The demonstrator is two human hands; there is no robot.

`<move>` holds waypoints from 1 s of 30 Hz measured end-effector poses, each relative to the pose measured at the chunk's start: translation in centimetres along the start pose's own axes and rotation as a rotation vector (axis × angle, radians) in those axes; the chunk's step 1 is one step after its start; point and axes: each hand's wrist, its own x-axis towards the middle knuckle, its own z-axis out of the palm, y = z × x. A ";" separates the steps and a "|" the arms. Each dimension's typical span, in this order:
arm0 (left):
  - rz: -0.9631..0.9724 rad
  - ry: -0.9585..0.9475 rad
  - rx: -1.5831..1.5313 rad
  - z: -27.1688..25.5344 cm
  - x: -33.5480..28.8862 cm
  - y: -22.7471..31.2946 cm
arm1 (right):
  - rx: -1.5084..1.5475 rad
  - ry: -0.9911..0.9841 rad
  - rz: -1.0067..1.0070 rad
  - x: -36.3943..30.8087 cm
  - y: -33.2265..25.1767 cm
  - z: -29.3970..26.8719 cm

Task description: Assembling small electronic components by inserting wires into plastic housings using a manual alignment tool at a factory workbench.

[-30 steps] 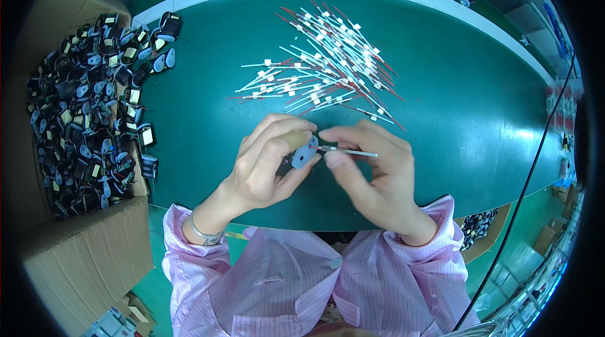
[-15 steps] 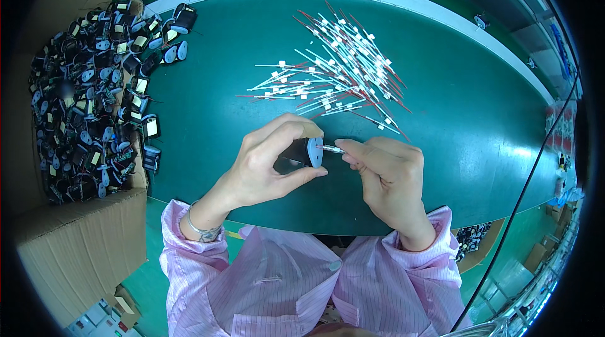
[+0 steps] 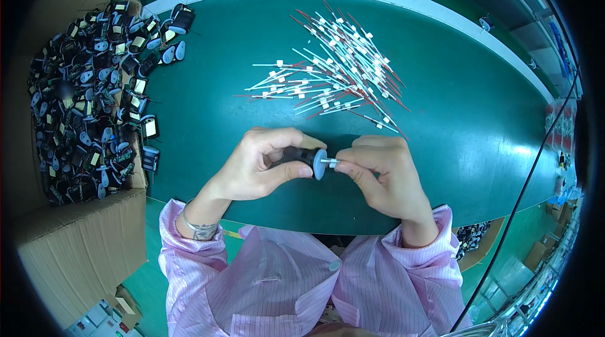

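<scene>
Grasping a small black rounded device (image 3: 301, 155) with a flat, pale blue-grey oval end plate (image 3: 320, 165) in the left hand (image 3: 255, 163), near the centre of the frame, curling fingers and thumb around the black body. Pinching a thin white-sleeved wire (image 3: 331, 162) in the right hand (image 3: 383, 173), just right of the plate, pointing toward its face; leaving the exact contact too small to tell. Facing a loose heap of red-and-white wires with small white tags (image 3: 353, 63) on the smooth green counter (image 3: 466, 122), upper centre of the frame. Working beside an open brown cardboard box (image 3: 82, 242), holding many similar black devices (image 3: 88, 138), left of the frame.
</scene>
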 end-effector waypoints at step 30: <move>-0.212 0.862 1.652 -13.7 -8.9 -0.7 | 0.809 0.560 0.394 10.3 8.4 -10.8</move>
